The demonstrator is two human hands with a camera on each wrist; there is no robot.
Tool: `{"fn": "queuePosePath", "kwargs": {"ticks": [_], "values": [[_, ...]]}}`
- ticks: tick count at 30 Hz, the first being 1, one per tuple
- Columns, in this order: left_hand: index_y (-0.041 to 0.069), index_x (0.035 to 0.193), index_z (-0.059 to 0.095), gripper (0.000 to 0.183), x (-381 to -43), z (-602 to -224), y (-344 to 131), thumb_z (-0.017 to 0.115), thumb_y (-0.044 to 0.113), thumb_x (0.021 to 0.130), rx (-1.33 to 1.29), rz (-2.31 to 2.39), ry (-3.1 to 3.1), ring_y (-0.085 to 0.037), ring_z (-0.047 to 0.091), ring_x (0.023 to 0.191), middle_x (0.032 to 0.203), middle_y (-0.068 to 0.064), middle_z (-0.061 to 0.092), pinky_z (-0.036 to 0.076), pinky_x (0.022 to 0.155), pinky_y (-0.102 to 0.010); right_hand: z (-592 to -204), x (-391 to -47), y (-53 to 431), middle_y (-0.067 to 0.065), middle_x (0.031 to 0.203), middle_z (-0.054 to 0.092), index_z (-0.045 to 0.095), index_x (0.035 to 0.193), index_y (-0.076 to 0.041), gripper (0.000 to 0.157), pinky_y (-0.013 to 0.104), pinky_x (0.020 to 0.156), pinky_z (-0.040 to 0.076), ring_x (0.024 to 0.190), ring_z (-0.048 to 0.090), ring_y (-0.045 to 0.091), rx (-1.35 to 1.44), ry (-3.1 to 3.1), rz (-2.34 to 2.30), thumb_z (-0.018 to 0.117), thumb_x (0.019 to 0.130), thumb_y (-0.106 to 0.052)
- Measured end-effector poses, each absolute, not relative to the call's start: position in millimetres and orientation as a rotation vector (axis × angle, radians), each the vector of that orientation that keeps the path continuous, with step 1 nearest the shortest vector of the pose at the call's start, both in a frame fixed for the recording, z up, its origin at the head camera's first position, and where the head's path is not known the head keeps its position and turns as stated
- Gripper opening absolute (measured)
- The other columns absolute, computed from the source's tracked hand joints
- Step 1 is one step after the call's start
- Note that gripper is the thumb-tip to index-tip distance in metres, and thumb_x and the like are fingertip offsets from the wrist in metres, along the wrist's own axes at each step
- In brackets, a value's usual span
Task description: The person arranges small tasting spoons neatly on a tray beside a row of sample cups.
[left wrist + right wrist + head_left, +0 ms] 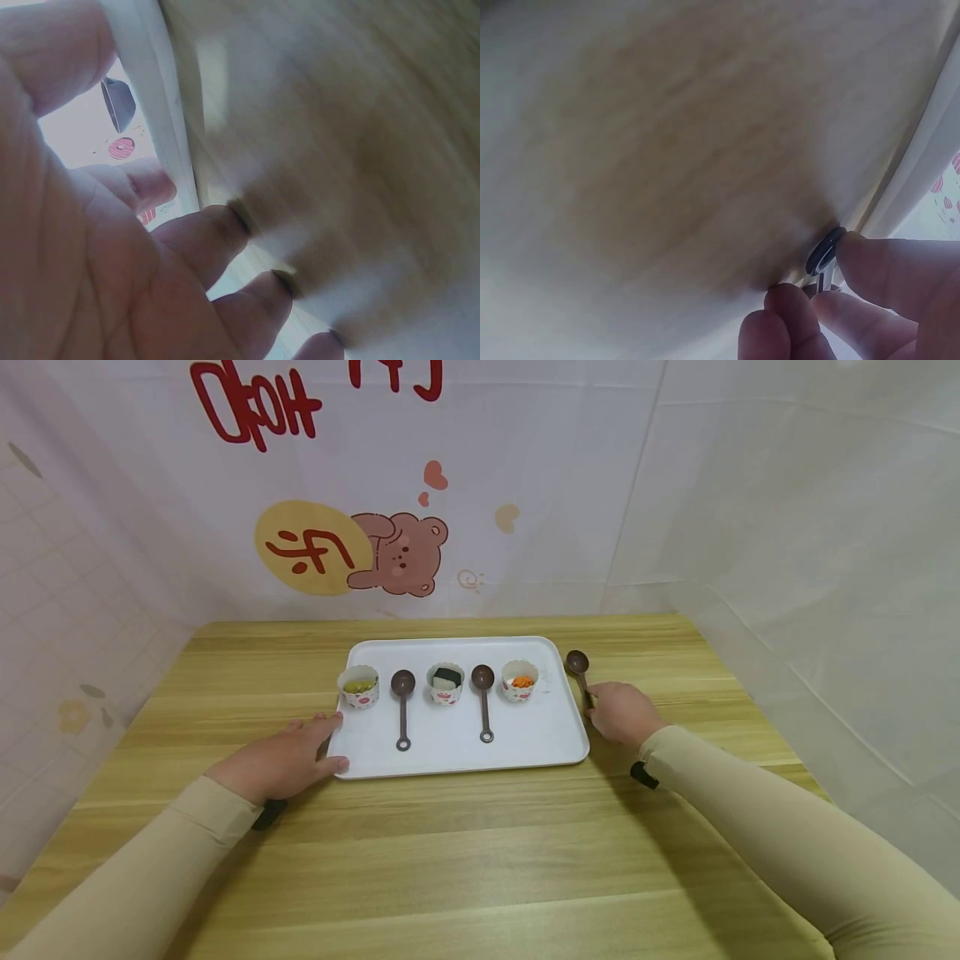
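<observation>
A white tray [444, 750] lies on the wooden table. Touching its left edge is my left hand [283, 760], thumb on the rim and the other fingers spread along the side. My right hand [624, 713] pinches the ringed handle end of a brown measuring spoon [577, 662] just off the tray's right side; the handle end [826, 251] shows between thumb and fingers in the right wrist view. Two similar measuring spoons [402, 683] [483, 677] lie on the tray, bowls away from me. They alternate with three patterned paper cups [362, 698] [446, 697] [519, 694].
The left cup holds green food [358, 686], the middle one a white-and-black piece [447, 677], the right one orange bits [522, 682]. Behind the wooden table [465, 860] hangs a white sheet [555, 485] with a printed bear; more sheeting borders both sides.
</observation>
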State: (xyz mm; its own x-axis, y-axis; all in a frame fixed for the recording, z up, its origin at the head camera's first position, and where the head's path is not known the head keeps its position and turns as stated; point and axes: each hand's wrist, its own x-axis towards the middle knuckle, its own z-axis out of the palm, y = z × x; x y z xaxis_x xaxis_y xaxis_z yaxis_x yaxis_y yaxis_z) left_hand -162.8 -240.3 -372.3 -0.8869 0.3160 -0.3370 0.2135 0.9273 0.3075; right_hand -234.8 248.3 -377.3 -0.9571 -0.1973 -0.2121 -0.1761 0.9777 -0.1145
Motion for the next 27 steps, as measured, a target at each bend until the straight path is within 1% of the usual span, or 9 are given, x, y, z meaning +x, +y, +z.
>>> {"fn": "queuePosePath", "kwargs": {"ticks": [3,5,8,15,20,23,24,27], "values": [[0.001,0.165,0.029,0.088,-163.0,-372.8,-240.3,0.060,0.056,0.103,0.383,0.368,2.699,-0.065,0.027,0.149,0.166,-0.034,0.029,0.031,0.119,-0.073,-377.2,-235.0,247.6,0.031,0.144,0.061,0.052,0.148,0.009,0.050,0.056,0.108,0.053,0.125,0.066,0.044,-0.268,2.901,-0.164,0.057,0.105,-0.013],[0.001,0.165,0.029,0.088,-163.1,-373.2,-240.4,0.060,0.055,0.103,0.381,0.369,2.700,-0.065,0.027,0.149,0.166,-0.034,0.029,0.031,0.119,-0.073,-377.6,-235.3,247.1,0.031,0.144,0.061,0.053,0.149,0.009,0.050,0.055,0.105,0.055,0.118,0.069,0.041,-0.256,2.902,-0.192,0.055,0.103,-0.011],[0.002,0.165,0.029,0.088,-162.8,-373.2,-240.2,0.060,0.056,0.103,0.378,0.370,2.700,-0.065,0.027,0.149,0.166,-0.034,0.029,0.031,0.119,-0.073,-378.9,-236.4,246.6,0.031,0.143,0.062,0.053,0.148,0.009,0.051,0.054,0.103,0.055,0.112,0.069,0.037,-0.250,2.903,-0.221,0.053,0.100,-0.008],[0.002,0.165,0.028,0.088,-162.0,-371.9,-239.3,0.060,0.056,0.103,0.373,0.357,2.700,-0.065,0.027,0.149,0.167,-0.034,0.029,0.032,0.119,-0.072,-381.8,-239.2,247.5,0.031,0.142,0.063,0.054,0.146,0.011,0.052,0.056,0.106,0.054,0.112,0.068,0.036,-0.256,2.904,-0.261,0.053,0.097,-0.004],[0.002,0.165,0.029,0.088,-161.8,-372.3,-239.4,0.060,0.056,0.103,0.373,0.355,2.703,-0.065,0.028,0.149,0.167,-0.033,0.030,0.032,0.118,-0.073,-382.9,-239.3,248.1,0.031,0.135,0.067,0.056,0.143,0.012,0.050,0.056,0.104,0.055,0.106,0.069,0.035,-0.277,2.920,-0.258,0.053,0.095,-0.003],[0.002,0.165,0.030,0.088,-161.8,-372.3,-239.3,0.060,0.056,0.103,0.373,0.356,2.706,-0.064,0.028,0.149,0.167,-0.033,0.030,0.032,0.119,-0.072,-382.1,-239.4,248.0,0.029,0.131,0.069,0.056,0.143,0.012,0.050,0.053,0.099,0.056,0.099,0.068,0.032,-0.263,2.911,-0.273,0.052,0.095,-0.002],[0.002,0.165,0.030,0.088,-161.7,-372.0,-239.1,0.060,0.056,0.103,0.370,0.358,2.706,-0.063,0.028,0.150,0.167,-0.033,0.030,0.032,0.119,-0.072,-381.6,-239.6,247.8,0.028,0.128,0.070,0.057,0.142,0.012,0.051,0.051,0.096,0.057,0.095,0.067,0.031,-0.254,2.908,-0.282,0.052,0.094,-0.002],[0.001,0.165,0.030,0.088,-162.0,-372.5,-239.3,0.060,0.056,0.103,0.373,0.362,2.706,-0.063,0.028,0.150,0.167,-0.033,0.030,0.032,0.119,-0.072,-380.4,-240.8,248.2,0.022,0.109,0.073,0.063,0.135,0.010,0.045,0.045,0.084,0.054,0.084,0.062,0.028,-0.242,2.902,-0.297,0.053,0.093,-0.002]]}}
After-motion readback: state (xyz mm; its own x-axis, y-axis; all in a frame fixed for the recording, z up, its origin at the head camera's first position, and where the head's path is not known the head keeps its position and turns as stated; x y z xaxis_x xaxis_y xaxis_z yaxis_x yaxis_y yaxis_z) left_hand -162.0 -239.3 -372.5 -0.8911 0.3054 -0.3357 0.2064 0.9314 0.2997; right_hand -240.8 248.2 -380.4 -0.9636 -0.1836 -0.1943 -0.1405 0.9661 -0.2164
